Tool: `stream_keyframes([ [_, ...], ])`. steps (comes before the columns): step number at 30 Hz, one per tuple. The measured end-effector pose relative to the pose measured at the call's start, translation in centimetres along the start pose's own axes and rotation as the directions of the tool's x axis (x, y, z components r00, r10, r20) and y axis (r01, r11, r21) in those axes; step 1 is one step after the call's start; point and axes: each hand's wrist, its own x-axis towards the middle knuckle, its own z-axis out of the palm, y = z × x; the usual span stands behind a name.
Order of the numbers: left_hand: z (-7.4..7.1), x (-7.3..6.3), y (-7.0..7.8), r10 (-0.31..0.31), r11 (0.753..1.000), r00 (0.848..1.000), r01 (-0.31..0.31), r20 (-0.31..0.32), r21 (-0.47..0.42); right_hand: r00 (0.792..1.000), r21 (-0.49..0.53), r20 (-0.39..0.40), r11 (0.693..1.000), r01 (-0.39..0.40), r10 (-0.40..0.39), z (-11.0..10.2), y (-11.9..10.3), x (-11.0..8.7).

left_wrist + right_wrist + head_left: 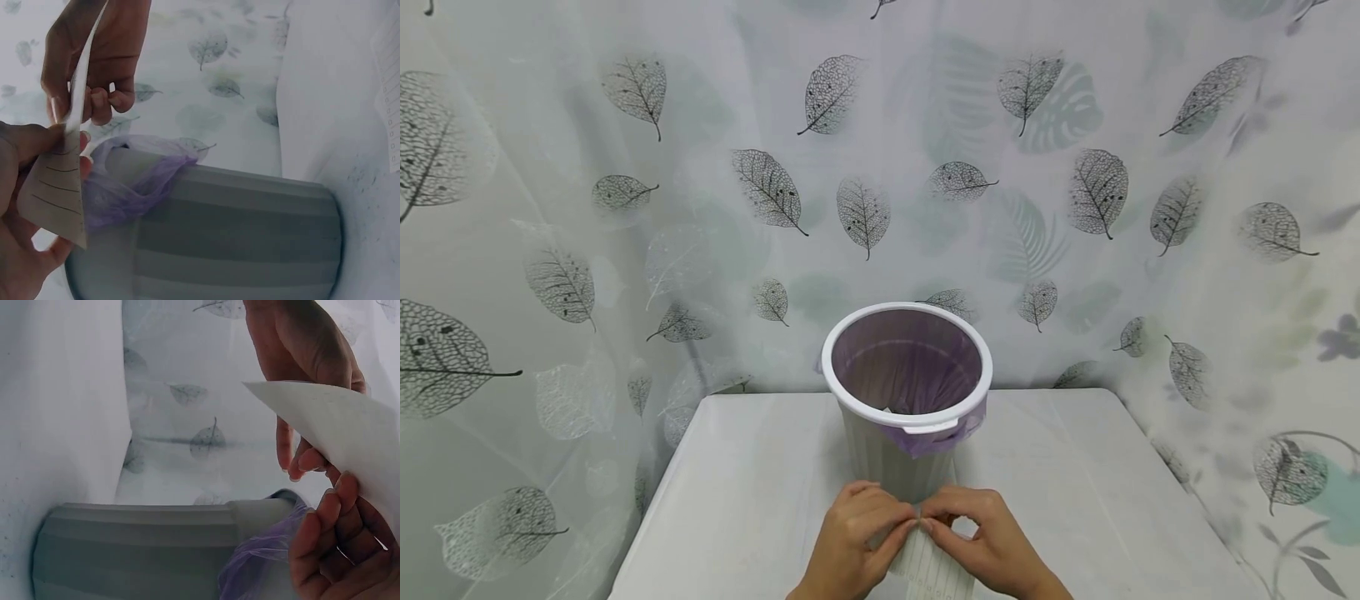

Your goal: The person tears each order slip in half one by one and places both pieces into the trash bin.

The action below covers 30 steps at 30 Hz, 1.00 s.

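Note:
Both hands meet in front of the bin in the head view. My left hand [859,537] pinches a piece of lined paper [55,194] between thumb and fingers. From the other side, my right hand [988,542] pinches the same paper close to the left fingertips. Raised off the table, the paper bends upward between the hands in the left wrist view, and its pale blank side faces the right wrist view. Just beyond the hands stands a grey ribbed bin [898,467] with a white rim and a purple bag [917,358] lining it, folded over the edge.
The bin stands upright on a white table [760,492]. Another lined sheet [390,94] with small printed squares lies on the table below the hands. Behind the table hangs a leaf-patterned curtain [910,242], which also runs along both sides.

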Motion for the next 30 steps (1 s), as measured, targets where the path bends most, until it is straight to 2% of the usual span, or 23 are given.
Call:
stream_keyframes([
  [7, -0.09, -0.04, -0.03, 0.037, 0.999, 0.999, -0.036, -0.025, 0.037, 0.997, 0.089, 0.012, 0.993, -0.074, 0.074, -0.08, -0.04, -0.08],
  [14, -0.14, 0.04, 0.07, 0.05, 0.998, 0.998, -0.048, -0.034, 0.04, 0.988, 0.192, 0.02, 0.969, -0.155, 0.154, -0.05, -0.39, -0.1],
  [17, -0.2, 0.06, 0.11, 0.045, 0.998, 0.998, -0.044, -0.032, 0.052, 0.977, 0.189, 0.012, 0.959, -0.209, 0.211, 0.03, -0.51, -0.17],
  [21, -0.26, 0.05, 0.12, 0.024, 0.998, 0.999, -0.023, -0.024, 0.066, 0.959, 0.119, -0.027, 0.954, -0.276, 0.281, 0.1, -0.53, -0.36],
  [25, -0.41, -0.02, 0.02, -0.015, 0.999, 1.0, 0.014, 0.012, 0.05, 0.973, 0.032, -0.058, 0.975, -0.221, 0.222, 0.19, -0.27, -0.55],
  [28, -0.61, -0.12, -0.04, -0.057, 0.998, 0.997, 0.055, 0.06, 0.03, 0.988, 0.007, -0.052, 0.989, -0.148, 0.148, 0.23, -0.09, -0.58],
  [30, -0.77, -0.2, 0.01, -0.097, 0.995, 0.991, 0.096, 0.092, 0.016, 0.991, 0.001, -0.049, 0.992, -0.125, 0.125, 0.23, -0.05, -0.56],
])
